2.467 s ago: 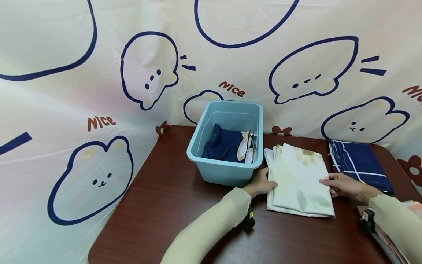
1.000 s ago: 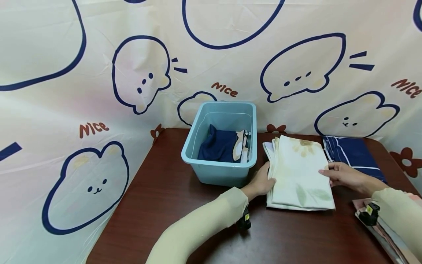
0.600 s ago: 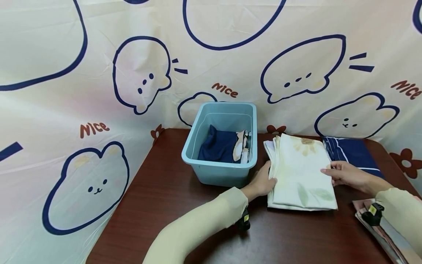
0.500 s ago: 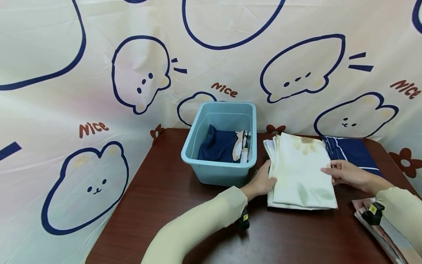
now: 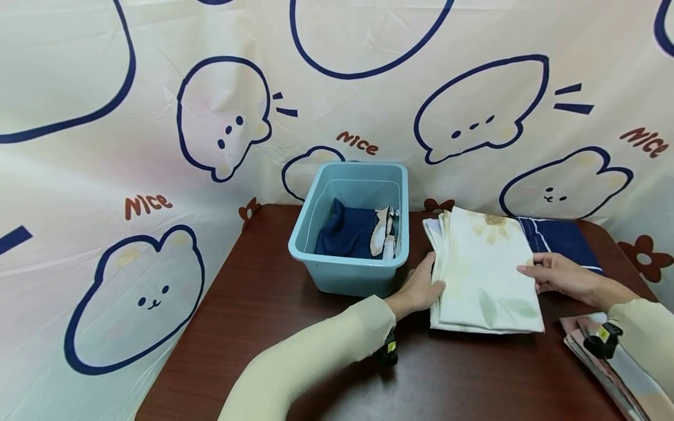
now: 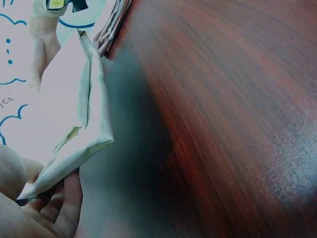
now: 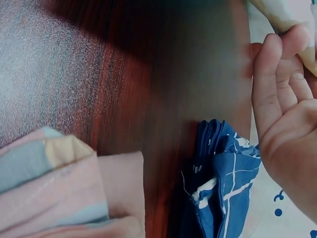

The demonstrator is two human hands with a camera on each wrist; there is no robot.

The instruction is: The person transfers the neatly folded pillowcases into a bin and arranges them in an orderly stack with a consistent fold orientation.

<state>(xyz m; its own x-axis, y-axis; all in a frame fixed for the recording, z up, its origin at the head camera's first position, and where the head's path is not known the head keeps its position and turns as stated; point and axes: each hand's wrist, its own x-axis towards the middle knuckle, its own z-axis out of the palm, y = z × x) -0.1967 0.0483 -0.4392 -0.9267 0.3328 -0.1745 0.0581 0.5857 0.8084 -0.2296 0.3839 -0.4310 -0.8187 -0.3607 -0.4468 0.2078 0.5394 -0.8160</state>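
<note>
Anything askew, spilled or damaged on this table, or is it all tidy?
Mostly tidy. The folded cream cloth lies flat between both hands, though its layers fan out unevenly along the left edge. The cloths in the blue bin are bunched, not folded. The pink folded cloth overhangs the table at the near right corner. No spill or damage shows.
</note>
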